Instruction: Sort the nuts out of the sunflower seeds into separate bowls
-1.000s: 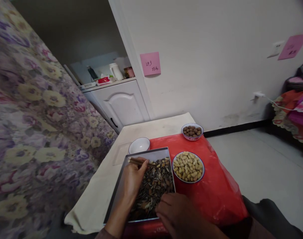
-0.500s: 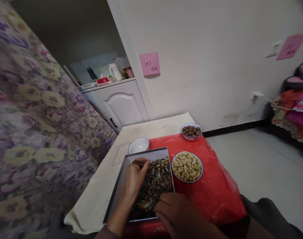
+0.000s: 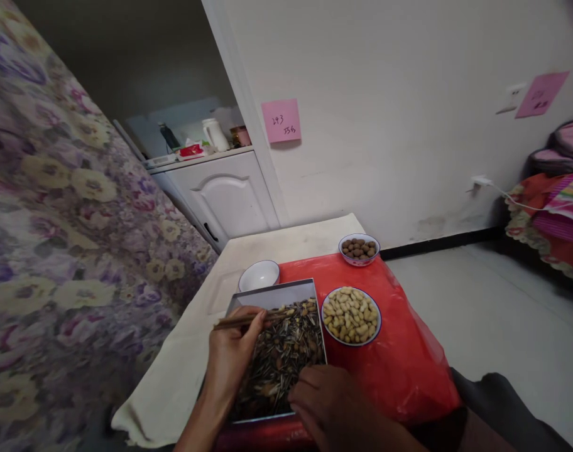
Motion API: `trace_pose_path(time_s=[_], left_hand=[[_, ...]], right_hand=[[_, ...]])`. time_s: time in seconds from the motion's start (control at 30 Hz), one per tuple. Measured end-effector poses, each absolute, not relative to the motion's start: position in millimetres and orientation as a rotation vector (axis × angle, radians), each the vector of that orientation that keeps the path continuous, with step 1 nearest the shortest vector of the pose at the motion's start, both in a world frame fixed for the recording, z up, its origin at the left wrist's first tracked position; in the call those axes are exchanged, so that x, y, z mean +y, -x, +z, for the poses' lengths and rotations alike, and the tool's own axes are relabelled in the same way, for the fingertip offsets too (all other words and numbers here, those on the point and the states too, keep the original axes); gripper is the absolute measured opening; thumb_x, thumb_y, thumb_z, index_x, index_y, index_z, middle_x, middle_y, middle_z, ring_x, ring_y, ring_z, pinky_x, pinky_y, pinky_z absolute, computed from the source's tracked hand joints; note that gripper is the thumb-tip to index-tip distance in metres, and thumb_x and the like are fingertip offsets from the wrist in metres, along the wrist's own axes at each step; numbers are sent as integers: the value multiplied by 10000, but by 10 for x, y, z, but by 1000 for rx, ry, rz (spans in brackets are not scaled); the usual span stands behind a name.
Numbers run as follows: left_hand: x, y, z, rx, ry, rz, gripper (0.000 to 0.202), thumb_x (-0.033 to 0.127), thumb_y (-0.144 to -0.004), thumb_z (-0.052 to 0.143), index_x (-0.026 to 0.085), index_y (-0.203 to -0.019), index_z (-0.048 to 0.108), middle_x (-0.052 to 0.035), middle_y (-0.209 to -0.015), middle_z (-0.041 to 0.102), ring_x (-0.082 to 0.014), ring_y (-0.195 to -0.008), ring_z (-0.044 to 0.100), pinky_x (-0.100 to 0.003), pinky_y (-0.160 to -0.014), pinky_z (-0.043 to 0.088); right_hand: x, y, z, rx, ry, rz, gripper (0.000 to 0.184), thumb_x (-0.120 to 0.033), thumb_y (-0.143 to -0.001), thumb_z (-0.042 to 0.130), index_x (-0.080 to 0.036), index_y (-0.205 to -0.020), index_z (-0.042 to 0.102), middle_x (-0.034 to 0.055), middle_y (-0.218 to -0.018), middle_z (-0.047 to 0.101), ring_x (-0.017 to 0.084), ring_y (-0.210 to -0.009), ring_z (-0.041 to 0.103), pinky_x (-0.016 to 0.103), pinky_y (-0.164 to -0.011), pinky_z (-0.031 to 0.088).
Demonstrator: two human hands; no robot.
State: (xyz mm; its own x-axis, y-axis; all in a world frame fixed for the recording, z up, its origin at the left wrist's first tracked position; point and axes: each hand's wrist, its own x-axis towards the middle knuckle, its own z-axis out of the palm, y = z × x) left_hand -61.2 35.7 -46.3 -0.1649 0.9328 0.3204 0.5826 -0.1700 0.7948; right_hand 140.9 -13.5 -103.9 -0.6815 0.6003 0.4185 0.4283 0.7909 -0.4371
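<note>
My left hand [image 3: 234,342] is closed round a pair of chopsticks [image 3: 232,322], over the left part of a shallow box [image 3: 286,293]. The chopsticks' tips lie low among the mixed seeds and nuts [image 3: 286,345] in the box, mostly striped sunflower seeds with brown and pale nuts between them. At the box's near right corner rests my right hand [image 3: 319,395], fingers curled against the rim; its fingertips are partly hidden in shadow. A bowl of peanuts [image 3: 351,316] stands just right of the box.
Behind the box are a white bowl [image 3: 259,275] at left and a bowl of round brown nuts [image 3: 359,250] at right. Red plastic [image 3: 399,358] covers part of the pale tablecloth [image 3: 173,376]. A floral curtain [image 3: 70,251] hangs on the left; the wall [image 3: 385,125] stands behind.
My left hand has shifted left and slightly toward me, and the chopsticks now lie more level, sticking out left past the hand. My right hand stays at the box corner.
</note>
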Motion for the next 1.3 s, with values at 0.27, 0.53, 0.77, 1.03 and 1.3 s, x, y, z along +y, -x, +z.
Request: trace_pose_path(time_s=[0.27,0.53,0.77,1.03,1.3], left_hand=[[-17,264,110,1655,-1814,1418,183,392,-821,656,221,-854,713,-8,-804,711,-189,-756,690,-271,-710,560],[105,-136,-15,1421,-1998,1198,158,330,-879,599,229,-851,716,-8,-778,679,-164,-734,651,-242,-652,515],[125,-220,-155,1389,-1965,1102,167,348,-874,604,232,-836,717,-15,-806,687,-166,-760,641,-237,-663,517],[132,-245,-193,1389,-1893,1113,188,370,-876,600,233,-858,727,-23,-812,687,-175,-766,649,-249,-690,536],[83,-174,-49,1446,-1902,1284,158,340,-868,617,222,-850,720,-21,-790,681,-177,-764,647,-252,-689,528]], right_hand=[[-131,-1404,-983,-2437,773,394,105,-151,-912,542,-198,-819,548,1,-850,635,151,-764,577,260,-642,375],[-75,-1343,-1092,-2453,771,300,55,-178,-871,593,-195,-819,588,-1,-830,662,162,-734,605,272,-586,388],[-54,-1319,-1141,-2424,727,388,155,-198,-888,567,-213,-1033,620,21,-1033,705,192,-835,655,281,-650,469],[-53,-1315,-1087,-2471,765,391,137,-205,-891,545,-188,-970,656,53,-910,714,202,-761,655,273,-589,463],[-90,-1375,-1094,-2444,775,375,36,-189,-893,559,-203,-882,591,9,-881,660,169,-774,600,266,-635,419]])
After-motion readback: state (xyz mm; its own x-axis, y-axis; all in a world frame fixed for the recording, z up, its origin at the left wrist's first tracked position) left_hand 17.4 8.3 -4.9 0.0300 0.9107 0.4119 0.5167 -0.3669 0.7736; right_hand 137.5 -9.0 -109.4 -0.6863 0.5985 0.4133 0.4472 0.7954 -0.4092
